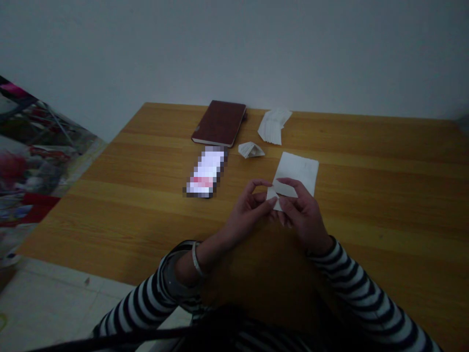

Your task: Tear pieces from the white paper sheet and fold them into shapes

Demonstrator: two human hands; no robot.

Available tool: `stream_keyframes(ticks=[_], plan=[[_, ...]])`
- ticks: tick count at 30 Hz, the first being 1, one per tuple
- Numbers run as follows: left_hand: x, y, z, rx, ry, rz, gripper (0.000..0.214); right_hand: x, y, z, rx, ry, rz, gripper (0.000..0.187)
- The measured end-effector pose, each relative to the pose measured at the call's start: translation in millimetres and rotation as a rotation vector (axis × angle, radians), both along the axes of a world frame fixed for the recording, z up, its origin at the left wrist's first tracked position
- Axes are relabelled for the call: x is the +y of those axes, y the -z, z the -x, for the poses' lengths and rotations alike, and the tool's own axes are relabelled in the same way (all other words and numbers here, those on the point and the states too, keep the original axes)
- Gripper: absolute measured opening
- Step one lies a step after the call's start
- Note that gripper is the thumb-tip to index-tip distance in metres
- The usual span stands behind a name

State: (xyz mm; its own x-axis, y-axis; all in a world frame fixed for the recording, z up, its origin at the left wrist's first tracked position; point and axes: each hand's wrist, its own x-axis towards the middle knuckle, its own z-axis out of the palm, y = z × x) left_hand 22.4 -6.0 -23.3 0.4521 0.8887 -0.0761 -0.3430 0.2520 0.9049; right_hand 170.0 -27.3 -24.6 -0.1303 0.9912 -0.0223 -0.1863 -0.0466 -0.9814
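Observation:
A small folded piece of white paper [271,194] is pinched between my two hands, just above the table's front part. My left hand [252,203] grips its left side with thumb and fingers. On the other side, my right hand [302,208] presses the paper with its thumb, the index finger arched over the top. Fingers hide part of the folds. Directly behind my hands lies a flat white paper sheet [298,171]. Farther back and left sits a small cluster of folded paper pieces [251,149].
A fanned stack of folded white papers [273,126] lies near the wall. Left of it is a brown notebook [222,122], with a lit phone [207,171] in front. The wooden table [384,195] meets the wall behind. Assorted clutter [22,166] is beyond its left edge.

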Motion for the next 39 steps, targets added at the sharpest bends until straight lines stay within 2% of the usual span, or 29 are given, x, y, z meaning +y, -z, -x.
stream_keyframes(ticks=[2,4,7,9,11,14,17,20,23,26,29,33,37,39], plan=[[0.9,1.1,1.0,0.051,0.002,-0.020,0.026,-0.5,0.7,-1.2,0.015,0.055,0.009,0.033],[3.1,1.6,3.4,0.133,0.004,-0.082,0.027,-0.2,1.0,-3.4,0.011,0.093,0.052,0.031],[8.3,3.1,8.7,0.299,-0.004,-0.330,0.039,1.8,1.1,-7.2,0.041,0.091,0.146,0.035],[11.6,4.8,12.0,0.403,-0.084,-0.528,0.033,3.0,1.8,-8.5,0.089,0.059,0.192,0.037],[13.4,5.5,14.2,0.464,-0.222,-0.673,0.016,3.3,3.6,-8.2,0.127,0.010,0.221,0.038],[12.4,3.1,15.6,0.502,-0.345,-0.762,0.006,1.7,6.5,-6.7,0.125,-0.038,0.195,0.034],[9.1,-0.7,14.8,0.557,-0.353,-0.687,0.006,-0.6,6.1,-6.7,-0.065,0.000,0.105,0.034],[7.4,-1.2,12.7,0.536,-0.320,-0.457,0.010,-1.5,2.3,-7.1,-0.239,0.119,0.035,0.033],[9.0,-0.4,12.2,0.389,-0.198,-0.196,0.013,-0.2,0.2,-7.8,-0.165,0.147,0.046,0.026],[12.4,-1.6,15.6,0.265,-0.066,-0.043,0.016,2.5,2.0,-11.4,-0.041,0.113,0.106,0.026],[15.6,-3.1,21.6,0.218,0.016,0.026,0.021,4.8,4.1,-18.0,0.028,0.045,0.137,0.026],[17.6,-3.5,27.9,0.205,0.068,0.020,0.017,6.7,3.3,-25.5,0.025,-0.027,0.095,0.018],[17.7,-6.3,28.6,0.209,0.085,0.028,0.013,5.8,1.7,-29.2,-0.176,-0.019,-0.064,0.009],[17.6,-8.3,27.3,0.220,0.055,0.054,0.015,4.0,2.1,-29.7,-0.351,-0.007,-0.212,0.016]])
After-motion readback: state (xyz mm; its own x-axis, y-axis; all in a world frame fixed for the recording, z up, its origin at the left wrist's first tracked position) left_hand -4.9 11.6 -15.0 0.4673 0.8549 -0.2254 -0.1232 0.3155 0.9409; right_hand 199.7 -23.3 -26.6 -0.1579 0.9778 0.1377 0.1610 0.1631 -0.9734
